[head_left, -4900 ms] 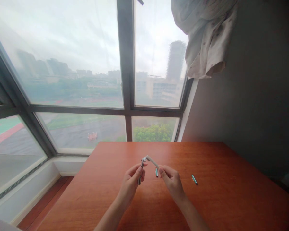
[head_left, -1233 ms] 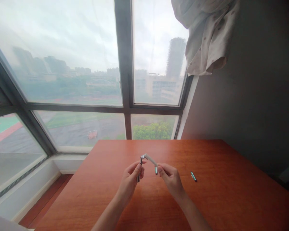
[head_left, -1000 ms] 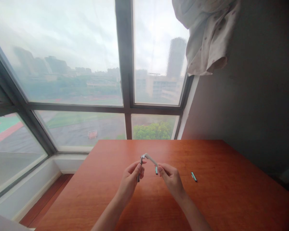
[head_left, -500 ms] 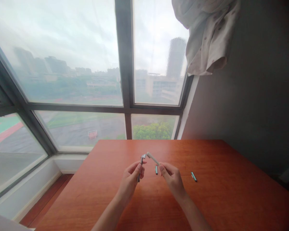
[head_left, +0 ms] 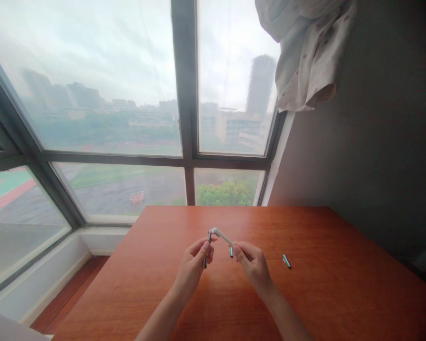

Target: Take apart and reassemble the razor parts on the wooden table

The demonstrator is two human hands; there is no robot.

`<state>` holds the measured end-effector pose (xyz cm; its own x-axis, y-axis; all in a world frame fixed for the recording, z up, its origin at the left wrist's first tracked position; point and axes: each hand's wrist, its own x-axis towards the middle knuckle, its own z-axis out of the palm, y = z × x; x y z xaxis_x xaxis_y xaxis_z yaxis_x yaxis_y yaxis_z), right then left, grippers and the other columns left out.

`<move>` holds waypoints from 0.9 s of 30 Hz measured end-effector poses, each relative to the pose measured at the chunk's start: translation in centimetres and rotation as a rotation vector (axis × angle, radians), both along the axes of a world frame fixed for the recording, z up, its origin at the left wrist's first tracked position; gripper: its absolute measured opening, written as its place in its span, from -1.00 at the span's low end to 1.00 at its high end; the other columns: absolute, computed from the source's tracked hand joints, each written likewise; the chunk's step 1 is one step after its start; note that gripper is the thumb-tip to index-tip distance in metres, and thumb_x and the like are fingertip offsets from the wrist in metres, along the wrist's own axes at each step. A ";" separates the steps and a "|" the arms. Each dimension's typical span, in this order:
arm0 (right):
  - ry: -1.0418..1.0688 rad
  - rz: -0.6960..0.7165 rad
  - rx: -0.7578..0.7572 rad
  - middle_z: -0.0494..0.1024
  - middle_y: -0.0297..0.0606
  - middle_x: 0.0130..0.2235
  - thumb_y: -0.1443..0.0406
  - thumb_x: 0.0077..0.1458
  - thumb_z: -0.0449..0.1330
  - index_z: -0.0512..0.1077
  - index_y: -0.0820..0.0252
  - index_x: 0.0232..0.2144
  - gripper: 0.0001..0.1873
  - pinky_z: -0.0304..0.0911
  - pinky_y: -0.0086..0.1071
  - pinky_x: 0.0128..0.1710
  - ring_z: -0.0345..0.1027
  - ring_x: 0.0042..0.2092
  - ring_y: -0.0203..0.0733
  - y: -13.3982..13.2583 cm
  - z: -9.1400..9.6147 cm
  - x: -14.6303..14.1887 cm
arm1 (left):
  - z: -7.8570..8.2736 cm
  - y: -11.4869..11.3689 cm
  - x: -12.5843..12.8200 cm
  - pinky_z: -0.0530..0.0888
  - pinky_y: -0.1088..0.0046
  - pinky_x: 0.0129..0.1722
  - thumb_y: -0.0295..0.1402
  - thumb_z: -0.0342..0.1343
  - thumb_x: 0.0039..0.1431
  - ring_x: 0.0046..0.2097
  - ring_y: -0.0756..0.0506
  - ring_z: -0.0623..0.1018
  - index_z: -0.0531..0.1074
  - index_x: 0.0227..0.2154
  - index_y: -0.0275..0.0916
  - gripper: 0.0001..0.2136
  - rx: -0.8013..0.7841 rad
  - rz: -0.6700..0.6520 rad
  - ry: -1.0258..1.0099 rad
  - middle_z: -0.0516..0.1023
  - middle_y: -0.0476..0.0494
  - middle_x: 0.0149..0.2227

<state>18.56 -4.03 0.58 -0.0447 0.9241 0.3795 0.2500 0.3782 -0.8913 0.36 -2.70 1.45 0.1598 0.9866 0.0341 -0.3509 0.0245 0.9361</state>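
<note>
My left hand (head_left: 193,266) is closed on a slim dark razor handle (head_left: 208,247) held upright over the wooden table (head_left: 341,293). My right hand (head_left: 252,266) pinches a pale narrow strip, a razor head (head_left: 223,236), whose far end meets the top of the handle. A small teal cartridge (head_left: 231,252) lies on the table just behind my right fingers. A second teal cartridge (head_left: 286,261) lies further right.
The table stands against a large window (head_left: 128,118) with dark frames, and a grey wall (head_left: 376,142) rises on the right. A bunched white curtain (head_left: 305,52) hangs at the top right. Floor and a low sill lie to the left of the table.
Half a second ago the pale strip was held slightly apart from the handle's top; now its end touches the handle again. My hands have barely shifted.
</note>
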 end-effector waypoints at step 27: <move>-0.053 -0.033 0.035 0.39 -0.31 -0.52 0.09 0.21 0.04 0.53 0.25 -0.39 -0.60 0.14 -0.44 -0.45 0.25 -0.45 -0.25 0.0 0.4 0.0 | 0.3 -0.1 0.0 0.18 0.49 -0.45 -0.10 0.22 0.03 -0.49 0.01 0.26 0.53 -0.14 -0.29 -0.58 -0.019 0.010 -0.008 0.30 0.01 -0.56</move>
<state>18.61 -4.06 0.95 -0.0355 0.9115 0.4097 0.3095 0.3998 -0.8628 0.33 -2.76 1.72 0.1495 0.9886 0.0169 -0.3583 0.0382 0.9328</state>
